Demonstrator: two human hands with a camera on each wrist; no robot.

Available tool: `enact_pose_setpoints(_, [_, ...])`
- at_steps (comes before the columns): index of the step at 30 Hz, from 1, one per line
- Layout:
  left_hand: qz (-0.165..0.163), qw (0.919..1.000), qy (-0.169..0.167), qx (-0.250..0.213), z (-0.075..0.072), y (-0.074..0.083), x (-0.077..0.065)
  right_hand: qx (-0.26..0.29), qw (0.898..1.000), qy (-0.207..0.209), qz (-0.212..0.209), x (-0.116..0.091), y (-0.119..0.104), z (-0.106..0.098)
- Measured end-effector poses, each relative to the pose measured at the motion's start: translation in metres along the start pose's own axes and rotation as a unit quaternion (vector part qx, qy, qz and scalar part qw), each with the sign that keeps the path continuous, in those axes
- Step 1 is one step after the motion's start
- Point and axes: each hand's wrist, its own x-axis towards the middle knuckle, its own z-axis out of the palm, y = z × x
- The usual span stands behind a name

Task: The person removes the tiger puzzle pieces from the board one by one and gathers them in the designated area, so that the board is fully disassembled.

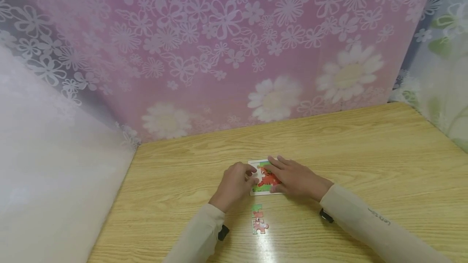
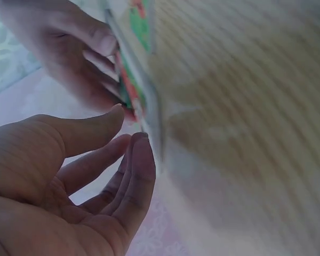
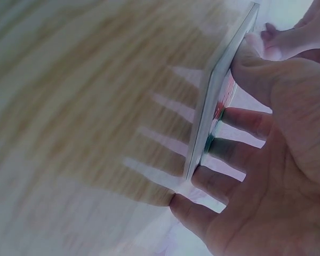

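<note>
A small jigsaw puzzle in a white tray (image 1: 261,193) lies on the table, showing an orange-red striped figure (image 1: 268,179) on green. White backing shows on its left side. My left hand (image 1: 234,182) is at that left side, thumb and fingers bent with a gap between the tips. In the left wrist view nothing is clearly pinched by the left hand (image 2: 80,181). Across the tray's right part rests my right hand (image 1: 299,178), its fingers spread over the far side. The right thumb lies at the near edge. The right hand (image 3: 261,144) covers part of the picture.
Loose jigsaw pieces (image 1: 260,226) in red, white and green lie on the wooden table (image 1: 175,190), nearer to me than the tray. A flowered pink curtain (image 1: 226,52) hangs behind the table, and a pale sheet (image 1: 55,165) borders it at left.
</note>
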Motion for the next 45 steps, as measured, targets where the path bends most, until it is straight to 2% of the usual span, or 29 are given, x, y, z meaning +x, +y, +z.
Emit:
enact_pose_setpoints(8, [-0.02,0.9998,0.001,0.004,0.008,-0.003,0.01,0.01,1.0,0.0,-0.001,0.001,0.0,-0.001])
enact_pose_setpoints(21, [-0.029,0.9994,-0.02,-0.004,0.01,-0.011,0.011,0.002,1.0,-0.004,0.002,0.001,0.001,0.001])
enact_pose_setpoints(30, [-0.027,0.9994,-0.019,-0.001,0.011,-0.011,0.01,0.003,1.0,-0.005,0.002,0.001,0.001,0.001])
enact_pose_setpoints(38, [-0.037,0.9989,-0.009,-0.026,0.009,-0.008,0.008,0.005,1.0,-0.005,0.003,0.002,0.001,0.0])
enact_pose_setpoints(45, [-0.035,0.9969,0.008,-0.07,0.009,-0.01,0.008,0.0,1.0,-0.005,0.007,0.002,0.002,0.002])
